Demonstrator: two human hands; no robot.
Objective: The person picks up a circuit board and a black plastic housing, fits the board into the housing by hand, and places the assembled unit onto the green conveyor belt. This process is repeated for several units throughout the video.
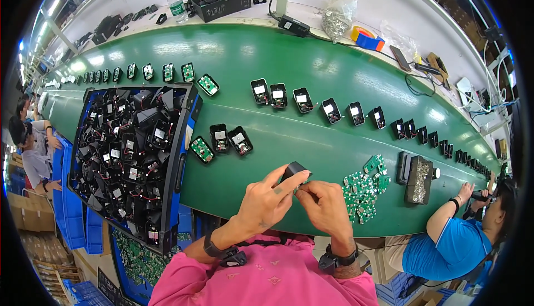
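Note:
Above the near edge of the green bench, my left hand (266, 199) is closed round a small black plastic housing (295, 169), tilted up between thumb and fingers. My right hand (325, 206) meets it from the right, thumb and fingertips pinched at the housing's lower edge; whatever they pinch is too small and hidden to name. To the right lies a loose pile of green circuit boards (361, 190). Left of my hands stand two black housings with white blocks inside, one of them a housing (240, 141), beside a housing with a green board (201, 149).
A large black crate (177, 181) full of wired black housings stands at the left. Housings line the bench (311, 145) lengthwise. A foam block (418, 181) holding small metal parts lies at the right, near a co-worker in a blue shirt (450, 247). A shelf runs behind.

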